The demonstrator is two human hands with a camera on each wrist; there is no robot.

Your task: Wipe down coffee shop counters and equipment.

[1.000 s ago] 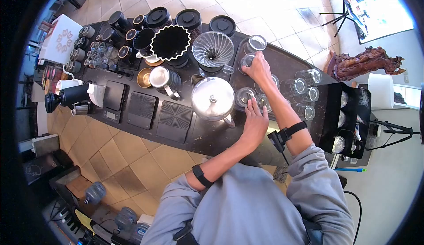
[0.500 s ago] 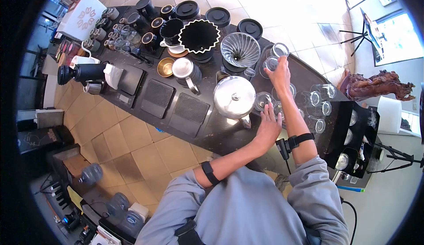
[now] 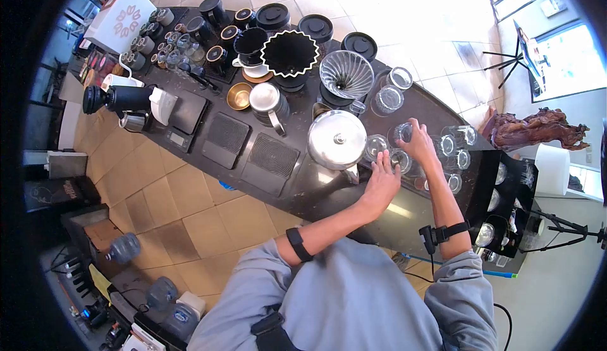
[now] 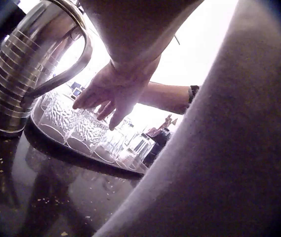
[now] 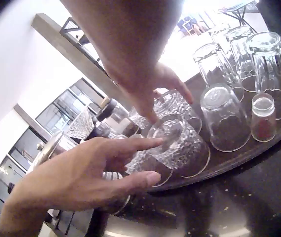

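Upside-down textured drinking glasses stand on a dark tray (image 3: 414,107). My right hand (image 3: 420,143) holds one textured glass (image 5: 192,106) from above, thumb and fingers on opposite sides. Beside it my left hand (image 3: 381,185) reaches over the nearer glasses with its fingers extended. In the right wrist view the left index fingertip is at the base of the front textured glass (image 5: 185,148), with the thumb low beside it. The left wrist view shows the left fingers pointing down over the textured glasses (image 4: 88,131). Two more glasses (image 3: 389,98) stand at the tray's far end.
A steel kettle (image 3: 338,139) stands just left of the glasses, with a clear ribbed dripper (image 3: 346,73) behind it. Smooth tall glasses (image 5: 224,116) and a small glass (image 5: 263,118) occupy the tray's right side. A black rack (image 3: 502,193) is farther right.
My right hand has let go of a glass at the tray's far end and come back nearer, to a glass beside my left hand. The left hand stays over the near glasses.
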